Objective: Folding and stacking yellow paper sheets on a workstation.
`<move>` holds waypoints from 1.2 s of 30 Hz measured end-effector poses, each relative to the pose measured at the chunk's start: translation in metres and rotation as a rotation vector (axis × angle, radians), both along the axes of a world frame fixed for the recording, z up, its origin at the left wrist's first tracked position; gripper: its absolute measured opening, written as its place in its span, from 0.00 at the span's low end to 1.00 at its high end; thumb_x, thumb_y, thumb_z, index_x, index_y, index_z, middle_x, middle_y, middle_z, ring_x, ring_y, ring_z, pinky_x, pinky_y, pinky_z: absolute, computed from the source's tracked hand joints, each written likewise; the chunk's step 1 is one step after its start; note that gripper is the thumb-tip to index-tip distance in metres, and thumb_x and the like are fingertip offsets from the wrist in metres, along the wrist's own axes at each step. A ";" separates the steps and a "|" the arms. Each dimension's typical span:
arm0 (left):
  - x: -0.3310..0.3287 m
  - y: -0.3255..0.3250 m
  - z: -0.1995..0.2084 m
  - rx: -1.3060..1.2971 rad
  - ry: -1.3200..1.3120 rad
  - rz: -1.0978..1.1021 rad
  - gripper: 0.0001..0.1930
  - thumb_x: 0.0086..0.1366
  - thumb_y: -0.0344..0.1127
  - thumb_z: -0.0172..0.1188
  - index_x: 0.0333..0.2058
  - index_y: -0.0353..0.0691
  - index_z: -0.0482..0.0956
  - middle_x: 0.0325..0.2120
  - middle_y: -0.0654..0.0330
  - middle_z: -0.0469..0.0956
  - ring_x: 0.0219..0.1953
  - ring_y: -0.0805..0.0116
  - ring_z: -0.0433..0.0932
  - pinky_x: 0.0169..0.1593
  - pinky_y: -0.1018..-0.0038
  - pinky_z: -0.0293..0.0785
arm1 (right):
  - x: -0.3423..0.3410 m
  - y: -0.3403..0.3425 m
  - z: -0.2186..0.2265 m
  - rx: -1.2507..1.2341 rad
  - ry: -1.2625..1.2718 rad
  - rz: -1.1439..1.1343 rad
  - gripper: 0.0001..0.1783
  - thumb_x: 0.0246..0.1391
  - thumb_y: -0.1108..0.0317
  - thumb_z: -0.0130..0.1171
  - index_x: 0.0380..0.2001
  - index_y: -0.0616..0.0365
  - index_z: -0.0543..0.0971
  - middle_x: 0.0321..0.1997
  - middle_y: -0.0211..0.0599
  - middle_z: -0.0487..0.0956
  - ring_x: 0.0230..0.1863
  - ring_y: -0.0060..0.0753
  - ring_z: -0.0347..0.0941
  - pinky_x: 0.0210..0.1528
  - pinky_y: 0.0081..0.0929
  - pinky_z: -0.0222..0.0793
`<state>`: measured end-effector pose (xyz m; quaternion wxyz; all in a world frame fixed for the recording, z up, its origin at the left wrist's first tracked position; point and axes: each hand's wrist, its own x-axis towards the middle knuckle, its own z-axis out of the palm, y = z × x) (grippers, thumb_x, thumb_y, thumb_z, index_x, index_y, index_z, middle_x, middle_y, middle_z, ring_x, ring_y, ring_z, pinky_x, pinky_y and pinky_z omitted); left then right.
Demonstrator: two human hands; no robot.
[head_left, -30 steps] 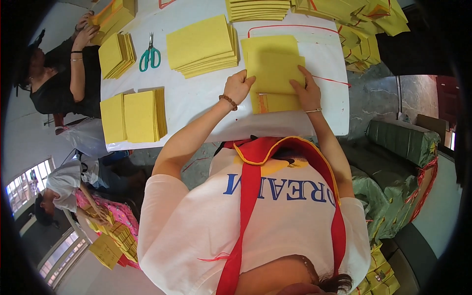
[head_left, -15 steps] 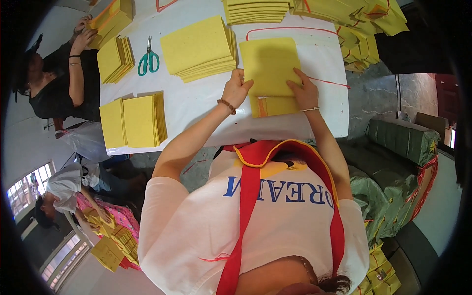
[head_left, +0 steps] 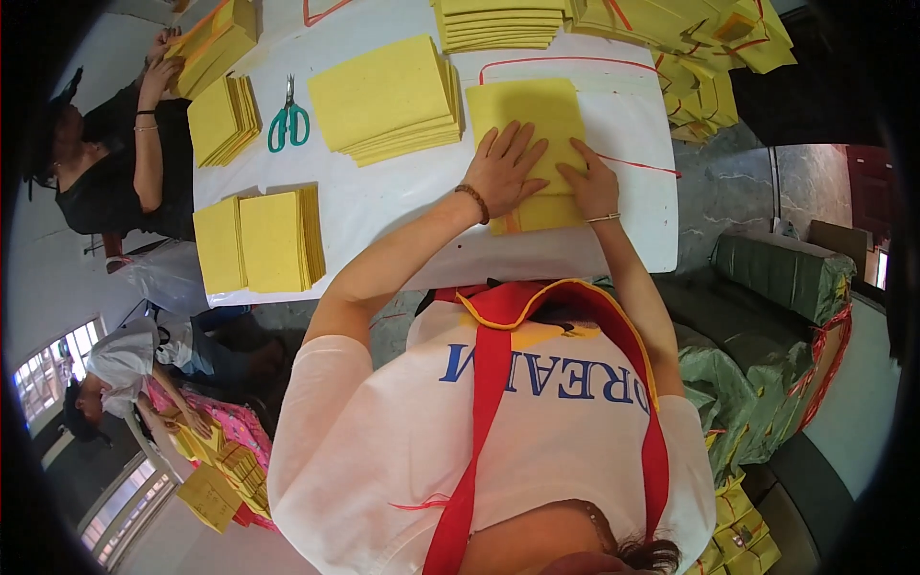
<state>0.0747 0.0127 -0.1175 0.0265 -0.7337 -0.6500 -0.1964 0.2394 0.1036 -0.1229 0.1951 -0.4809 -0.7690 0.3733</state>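
A pile of yellow paper sheets (head_left: 525, 103) lies on the white-covered table in front of me. My left hand (head_left: 503, 171) rests flat across its middle, palm down with fingers spread. At the pile's right edge, my right hand (head_left: 594, 187) grips the side, its thumb and forefinger reaching over the top sheet. The lower part of the pile is partly covered by my hands, and an orange mark (head_left: 511, 221) shows near its lower edge. Red cord (head_left: 565, 60) runs past the pile's far side and out to the right.
Yellow paper stacks (head_left: 383, 96) stand to the left, beside teal-handled scissors (head_left: 288, 125). More stacks (head_left: 278, 235) lie at the table's left edge, and tied bundles (head_left: 690, 29) at the far right. Two other people work at left with yellow paper. Green wrapped bales (head_left: 776, 273) stand at right.
My left hand has moved from the pile's left edge onto its top and flattened out. The upper sheets have come down over the lower part. My right hand stays at the right edge.
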 end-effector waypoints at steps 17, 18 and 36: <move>-0.012 -0.002 -0.002 -0.043 0.012 -0.222 0.31 0.55 0.53 0.55 0.53 0.41 0.66 0.56 0.48 0.60 0.56 0.52 0.59 0.55 0.57 0.57 | 0.017 -0.046 -0.007 0.518 -0.359 0.383 0.34 0.56 0.47 0.42 0.60 0.58 0.59 0.67 0.38 0.53 0.68 0.39 0.44 0.58 0.70 0.31; -0.003 0.001 -0.002 -0.064 0.111 -0.205 0.31 0.53 0.50 0.56 0.52 0.39 0.66 0.53 0.46 0.62 0.53 0.51 0.61 0.52 0.57 0.60 | 0.021 -0.034 -0.010 0.358 -0.359 0.403 0.31 0.58 0.50 0.40 0.59 0.59 0.60 0.66 0.40 0.55 0.68 0.40 0.45 0.60 0.64 0.34; -0.113 -0.047 0.136 0.360 0.201 0.229 0.32 0.43 0.22 0.56 0.53 0.41 0.67 0.48 0.53 0.71 0.49 0.56 0.70 0.48 0.66 0.69 | -0.037 -0.029 0.034 -0.227 0.555 0.034 0.29 0.62 0.51 0.36 0.60 0.58 0.60 0.60 0.38 0.63 0.57 0.31 0.62 0.57 0.28 0.55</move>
